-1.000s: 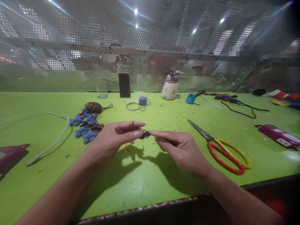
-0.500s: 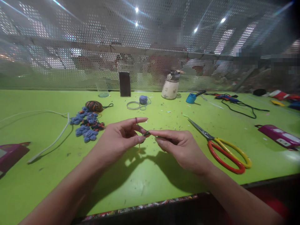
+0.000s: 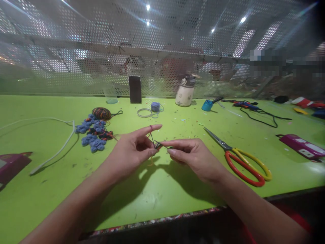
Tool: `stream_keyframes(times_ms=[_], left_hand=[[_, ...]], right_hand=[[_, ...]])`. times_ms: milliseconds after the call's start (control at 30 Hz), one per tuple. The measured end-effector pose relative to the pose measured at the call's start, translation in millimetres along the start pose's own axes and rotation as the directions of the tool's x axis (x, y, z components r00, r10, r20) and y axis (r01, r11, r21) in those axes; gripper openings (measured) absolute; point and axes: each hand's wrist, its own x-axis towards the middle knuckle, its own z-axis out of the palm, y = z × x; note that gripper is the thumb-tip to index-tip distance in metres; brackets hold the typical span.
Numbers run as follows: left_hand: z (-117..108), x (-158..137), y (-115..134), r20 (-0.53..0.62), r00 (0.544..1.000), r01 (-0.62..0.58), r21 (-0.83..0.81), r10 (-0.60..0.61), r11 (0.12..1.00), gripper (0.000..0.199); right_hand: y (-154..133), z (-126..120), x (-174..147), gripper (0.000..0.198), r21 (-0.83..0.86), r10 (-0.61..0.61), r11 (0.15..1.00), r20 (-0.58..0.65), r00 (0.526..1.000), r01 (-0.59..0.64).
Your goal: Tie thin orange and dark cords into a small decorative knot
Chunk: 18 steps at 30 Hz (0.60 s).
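My left hand (image 3: 135, 147) pinches a small dark yarn piece (image 3: 158, 145) above the bench (image 3: 157, 200), its strand (image 3: 152, 138) looped over my raised index finger; my right hand (image 3: 194, 152) grips a thin tool (image 3: 165, 146) pointed at it. If the strand slackens, the piece could unravel. Behind, the lidded bottle (image 3: 185, 95) hides its contents; what the clear cup (image 3: 111, 100) holds, I cannot tell.

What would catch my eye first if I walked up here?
Probably the big scissors with red and yellow handles, lying on the bright green table to the right of the hands. Then the left hand and right hand, close together mid-view at a small dark bit of yarn work. Left of them, blue yarn flowers lie near a multicoloured yarn ball.
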Motion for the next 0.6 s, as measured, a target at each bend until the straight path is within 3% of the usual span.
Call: stream_keyframes(times_ms=[133, 433, 533, 600], left_hand=[[2.4, -0.3, 3.0, 0.041, 0.998, 0.034, 0.100, -0.038, 0.994, 0.052], [0.0, -1.5, 2.5, 0.046, 0.999, -0.006, 0.238, -0.005, 0.971, 0.065], [6.9, -3.4, -0.7, 0.009, 0.993, -0.109, 0.423, 0.116, 0.899, 0.061], [13.4, -5.7, -3.2, -0.017, 0.965, -0.199, 0.608, 0.263, 0.768, 0.056]], right_hand=[[-2.3, 2.5, -1.7, 0.031, -0.018, 0.023, 1.000, -0.029, 0.999, -0.023], [-0.6, 1.9, 1.3, 0.027, -0.033, 0.056, 0.998, 0.021, 0.998, -0.055], [3.2, 2.3, 3.2, 0.027, -0.003, 0.094, 0.996, -0.010, 0.996, -0.094], [4.6, 3.7, 3.7, 0.026, 0.058, 0.111, 0.992, -0.034, 0.993, -0.109]])
